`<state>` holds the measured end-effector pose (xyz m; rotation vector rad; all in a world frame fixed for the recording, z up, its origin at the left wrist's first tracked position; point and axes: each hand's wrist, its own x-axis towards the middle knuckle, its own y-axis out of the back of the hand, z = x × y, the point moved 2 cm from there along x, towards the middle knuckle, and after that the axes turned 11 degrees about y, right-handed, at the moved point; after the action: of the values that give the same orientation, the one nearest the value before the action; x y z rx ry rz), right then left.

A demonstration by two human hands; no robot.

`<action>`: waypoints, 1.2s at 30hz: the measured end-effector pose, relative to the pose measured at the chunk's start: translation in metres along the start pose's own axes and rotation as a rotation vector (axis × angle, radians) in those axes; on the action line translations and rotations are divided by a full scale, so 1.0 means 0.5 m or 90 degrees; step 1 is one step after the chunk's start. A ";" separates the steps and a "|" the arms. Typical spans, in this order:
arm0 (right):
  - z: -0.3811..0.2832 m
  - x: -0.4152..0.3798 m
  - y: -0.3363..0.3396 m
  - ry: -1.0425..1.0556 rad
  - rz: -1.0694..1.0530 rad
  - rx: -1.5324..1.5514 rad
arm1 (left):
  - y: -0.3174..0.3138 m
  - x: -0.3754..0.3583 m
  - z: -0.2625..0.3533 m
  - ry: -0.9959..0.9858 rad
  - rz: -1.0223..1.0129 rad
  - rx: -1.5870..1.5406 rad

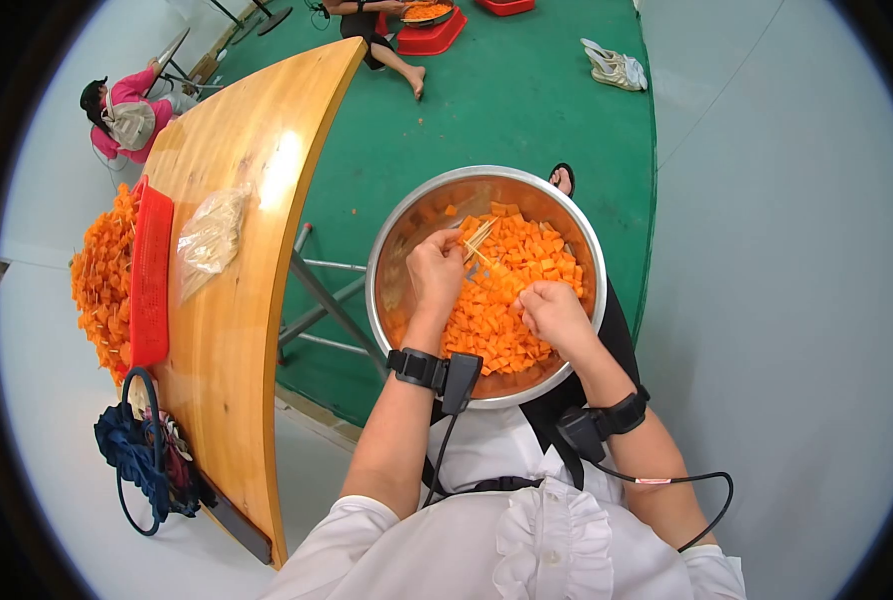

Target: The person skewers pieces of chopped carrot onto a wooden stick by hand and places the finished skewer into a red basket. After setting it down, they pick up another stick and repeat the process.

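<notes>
A wide metal bowl (pixel 375 300) of orange carrot pieces (pixel 487 345) rests on my lap. Over its left side, my left hand (pixel 437 272) is closed around a small bundle of thin wooden sticks (pixel 481 234). One stick slants from those fingers toward my right hand (pixel 557 312). Carrot pieces threaded on it form a short skewer (pixel 505 284), its lower end pinched in my right fingertips. Both hands are above the loose pieces, and each wrist wears a black strap with a cabled box. The fingertips partly hide the stick's ends.
At left stands a wooden table (pixel 257 220) bearing a red basket (pixel 151 285) heaped with carrot skewers, a clear plastic bag (pixel 212 235) and a blue bag (pixel 132 450). Table legs (pixel 327 310) stand beside the bowl. Two people, shoes (pixel 617 68) and a red stool (pixel 432 36) are farther off.
</notes>
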<state>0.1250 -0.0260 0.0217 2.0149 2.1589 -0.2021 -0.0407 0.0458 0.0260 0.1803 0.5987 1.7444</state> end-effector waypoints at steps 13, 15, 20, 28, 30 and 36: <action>-0.032 -0.023 -0.025 0.294 0.154 -0.527 | -0.010 0.004 -0.012 -0.032 -0.021 -0.018; -0.030 -0.023 -0.025 0.276 0.147 -0.510 | -0.013 0.000 -0.005 -0.034 -0.046 -0.012; -0.032 -0.025 -0.021 0.219 0.141 -0.484 | -0.015 -0.002 0.007 -0.067 -0.096 -0.051; -0.020 -0.020 -0.020 0.253 0.145 -0.466 | -0.019 -0.021 0.031 -0.137 -0.183 0.011; -0.017 -0.021 -0.020 0.263 0.154 -0.470 | -0.021 -0.021 0.030 -0.133 -0.194 0.023; -0.024 -0.016 -0.013 0.243 0.179 -0.416 | -0.031 -0.008 0.015 -0.142 -0.116 -0.147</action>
<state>0.1188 -0.0314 0.0349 2.0038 1.7395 0.8702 -0.0232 0.0467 0.0258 0.1514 0.2415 1.5767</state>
